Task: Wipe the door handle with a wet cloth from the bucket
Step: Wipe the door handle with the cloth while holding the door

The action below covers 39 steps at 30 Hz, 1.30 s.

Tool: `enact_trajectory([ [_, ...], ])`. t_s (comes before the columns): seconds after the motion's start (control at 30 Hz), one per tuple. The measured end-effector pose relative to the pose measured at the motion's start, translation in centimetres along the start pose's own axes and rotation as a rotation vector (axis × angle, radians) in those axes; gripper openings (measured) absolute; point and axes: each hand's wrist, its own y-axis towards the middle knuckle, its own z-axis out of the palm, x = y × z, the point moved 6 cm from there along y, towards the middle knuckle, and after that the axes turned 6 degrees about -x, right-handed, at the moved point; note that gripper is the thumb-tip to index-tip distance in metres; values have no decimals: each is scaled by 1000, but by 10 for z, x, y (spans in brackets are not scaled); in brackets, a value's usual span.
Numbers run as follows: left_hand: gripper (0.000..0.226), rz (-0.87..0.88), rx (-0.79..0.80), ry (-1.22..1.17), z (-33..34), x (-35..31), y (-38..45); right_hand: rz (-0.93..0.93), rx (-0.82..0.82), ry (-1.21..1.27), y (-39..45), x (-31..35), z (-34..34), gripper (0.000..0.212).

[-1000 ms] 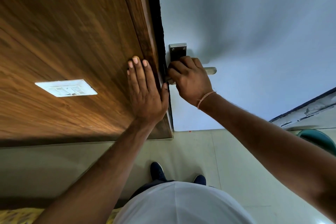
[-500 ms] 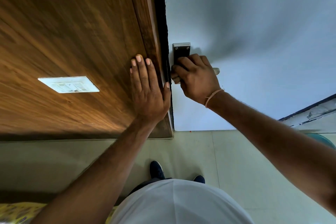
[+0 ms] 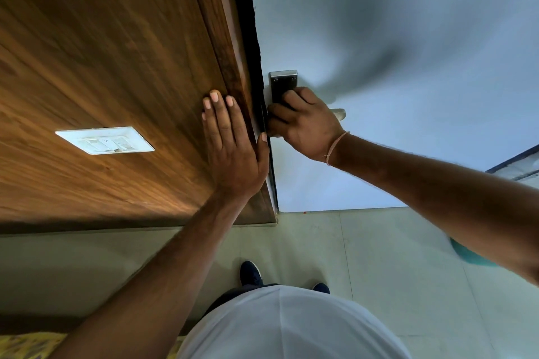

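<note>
A metal door handle sits on a pale grey door. Its plate shows above my fingers and the lever's tip sticks out to the right. My right hand is closed around the lever, knuckles up, with fingertips over the plate's lower part. No cloth shows in or under this hand. My left hand lies flat with fingers spread on the brown wooden frame, just left of the handle, holding nothing. A teal round object, possibly the bucket, peeks out under my right forearm.
A white switch plate is set in the wooden panel at left. Pale floor tiles run below the door. My dark shoes stand close to the threshold. A yellow patterned fabric shows at bottom left.
My right hand has crept slightly up the handle, its fingers now covering more of the plate. The left hand stays flat on the wood. My forearm covers more of the teal object.
</note>
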Motion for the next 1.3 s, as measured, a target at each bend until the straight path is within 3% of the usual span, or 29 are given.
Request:
enact_trajectory([
  [0.1, 88, 6, -23, 7, 0, 0, 0, 136, -64, 48, -16, -9, -10, 24],
  [0.23, 88, 10, -43, 13, 1, 0, 0, 347, 20, 60, -34, -18, -10, 42],
  [0.37, 86, 6, -32, 7, 1, 0, -1, 428, 53, 56, -27, -13, -4, 46],
  [0.57, 85, 14, -18, 5, -1, 3, 0, 165, 39, 8, 1, -2, 2, 20],
  [0.8, 84, 26, 14, -6, -1, 5, 0, -198, 96, -9, -2, 9, 9, 25],
  [1.0, 80, 42, 23, 0, -4, 6, 0, -289, 293, -28, -16, 20, 29, 10],
  [1.07, 81, 31, 13, 6, -3, 5, 0, -286, 254, -44, -27, 13, 19, 13],
  [1.17, 83, 13, -1, 16, -1, 1, 0, -173, 52, -47, -58, -14, -13, 25],
  [1.3, 85, 6, -15, 33, 1, -1, -1, 282, -70, -3, -104, -35, -37, 18],
])
